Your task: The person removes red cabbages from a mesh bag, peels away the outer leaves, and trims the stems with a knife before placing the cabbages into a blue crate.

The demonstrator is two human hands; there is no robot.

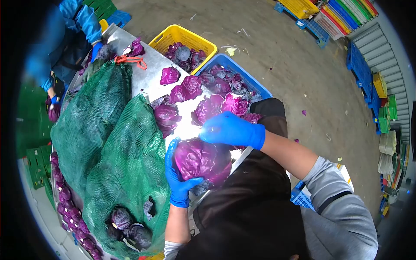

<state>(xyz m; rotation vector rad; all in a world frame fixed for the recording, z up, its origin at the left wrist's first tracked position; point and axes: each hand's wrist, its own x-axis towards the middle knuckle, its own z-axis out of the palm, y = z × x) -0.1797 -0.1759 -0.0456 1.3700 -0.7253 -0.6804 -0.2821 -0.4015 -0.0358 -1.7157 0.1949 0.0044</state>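
A peeled-looking red cabbage (201,160) sits in my left hand (178,182), which cups it from the side and below with the thumb across its lower front. My right hand (229,130), in a blue glove like the left, is curled closed at the cabbage's upper edge. Glare and the fingers hide whatever it grips. Loose purple leaves (208,108) lie just beyond both hands on the metal table (151,80). Left of the cabbage spreads a green mesh sack (130,160), with darker cabbages (134,229) showing at its near end.
A blue crate (260,86) and a yellow crate (160,39), both holding leaves, stand against the table's far side. A second full mesh sack (93,112) with a red tie lies at left. Trimmed cabbages (69,208) line the left edge. A co-worker's blue sleeve (89,26) shows top left.
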